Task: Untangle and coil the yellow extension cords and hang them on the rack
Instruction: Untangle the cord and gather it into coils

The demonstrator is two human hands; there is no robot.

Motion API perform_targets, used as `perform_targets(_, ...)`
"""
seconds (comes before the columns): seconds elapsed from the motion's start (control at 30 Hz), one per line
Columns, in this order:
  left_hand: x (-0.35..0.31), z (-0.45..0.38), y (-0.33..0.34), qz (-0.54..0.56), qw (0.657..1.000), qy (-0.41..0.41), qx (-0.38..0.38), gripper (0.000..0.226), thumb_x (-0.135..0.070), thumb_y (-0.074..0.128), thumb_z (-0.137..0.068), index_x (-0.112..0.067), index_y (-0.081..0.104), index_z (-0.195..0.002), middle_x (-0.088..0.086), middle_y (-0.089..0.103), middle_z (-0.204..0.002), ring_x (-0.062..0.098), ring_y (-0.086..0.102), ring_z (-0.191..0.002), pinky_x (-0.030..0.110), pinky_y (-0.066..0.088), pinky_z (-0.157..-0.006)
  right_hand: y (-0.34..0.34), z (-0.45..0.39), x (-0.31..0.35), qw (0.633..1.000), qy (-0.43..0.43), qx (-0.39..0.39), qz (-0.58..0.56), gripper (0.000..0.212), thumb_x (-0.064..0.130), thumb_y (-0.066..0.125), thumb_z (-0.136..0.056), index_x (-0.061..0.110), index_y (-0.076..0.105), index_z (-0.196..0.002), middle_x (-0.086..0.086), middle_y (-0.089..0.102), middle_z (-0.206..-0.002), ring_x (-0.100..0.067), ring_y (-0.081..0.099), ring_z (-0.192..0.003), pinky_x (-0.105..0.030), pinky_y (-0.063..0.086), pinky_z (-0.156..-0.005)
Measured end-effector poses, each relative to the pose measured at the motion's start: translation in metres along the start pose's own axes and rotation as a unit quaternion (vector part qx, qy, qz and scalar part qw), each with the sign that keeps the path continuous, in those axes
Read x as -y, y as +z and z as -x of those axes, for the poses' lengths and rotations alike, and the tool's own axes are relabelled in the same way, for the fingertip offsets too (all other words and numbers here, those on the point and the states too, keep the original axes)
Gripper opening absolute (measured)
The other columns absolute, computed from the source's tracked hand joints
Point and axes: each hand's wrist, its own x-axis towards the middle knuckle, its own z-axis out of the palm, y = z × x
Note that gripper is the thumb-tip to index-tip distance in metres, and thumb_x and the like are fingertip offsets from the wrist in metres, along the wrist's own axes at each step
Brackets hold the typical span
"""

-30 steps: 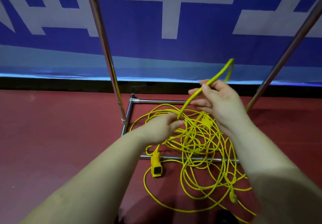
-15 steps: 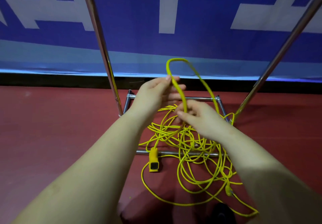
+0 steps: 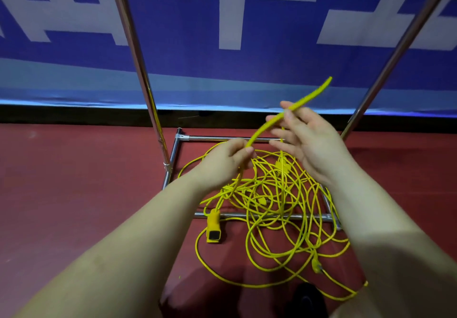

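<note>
I am working a length of yellow cord [image 3: 291, 117] free from the tangle [image 3: 277, 201] lying on the red floor [image 3: 74, 194] inside the base of the metal rack [image 3: 138, 70]. My left hand [image 3: 227, 162] is pinching the cord in a closed grip, while my right hand [image 3: 306, 142] is steadying it higher up with fingers mostly straight. I judge this to be early untangling; next I am needing to draw more slack out and start forming loops.
</note>
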Motion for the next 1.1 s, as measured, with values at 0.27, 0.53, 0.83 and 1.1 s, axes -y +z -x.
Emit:
perform_targets(0.27, -0.019, 0.0, -0.018, 0.249, 0.963, -0.03, -0.097, 0.025, -0.021, 0.038, -0.102, -0.014, 0.056, -0.085, -0.005, 0.062, -0.056, 0.006, 0.062, -0.054, 0.023, 0.055, -0.054, 0.006, 0.01, -0.04, 0.956, 0.105, 0.203, 0.182, 0.022, 0.004, 0.063, -0.083, 0.019, 0.06, -0.099, 0.003, 0.066, -0.094, 0.001, 0.062, -0.087, -0.011, 0.047, -0.083)
perform_targets(0.53, -0.006, -0.007, -0.007, 0.29, 0.955, -0.04, -0.049, 0.028, -0.029, 0.035, -0.101, -0.019, 0.061, -0.104, -0.003, 0.073, -0.084, 0.011, 0.068, -0.081, 0.029, 0.05, -0.083, 0.005, 0.005, -0.023, 0.991, 0.07, 0.084, 0.072, 0.014, 0.005, 0.055, -0.089, 0.02, 0.057, -0.09, 0.005, 0.067, -0.075, -0.006, 0.069, -0.067, -0.024, 0.055, -0.063)
perform_targets(0.83, 0.006, -0.001, 0.014, 0.043, 0.998, -0.018, 0.029, 0.024, -0.016, 0.043, -0.1, -0.022, 0.06, -0.084, 0.006, 0.065, -0.085, 0.015, 0.057, -0.083, 0.042, 0.047, -0.091, -0.005, -0.005, -0.004, 0.983, 0.036, -0.032, -0.179, 0.011, 0.009, 0.044, -0.096, 0.015, 0.052, -0.09, -0.004, 0.062, -0.088, -0.014, 0.071, -0.074, -0.028, 0.058, -0.06)
perform_targets(1.1, -0.023, -0.005, -0.001, 0.227, 0.969, -0.016, -0.096, 0.027, -0.016, 0.038, -0.101, -0.012, 0.057, -0.082, -0.005, 0.063, -0.055, 0.006, 0.062, -0.051, 0.018, 0.052, -0.052, 0.001, 0.007, -0.04, 0.967, 0.074, 0.159, 0.187, 0.025, 0.006, 0.063, -0.085, 0.027, 0.059, -0.099, 0.007, 0.066, -0.098, 0.007, 0.062, -0.083, -0.011, 0.047, -0.075)
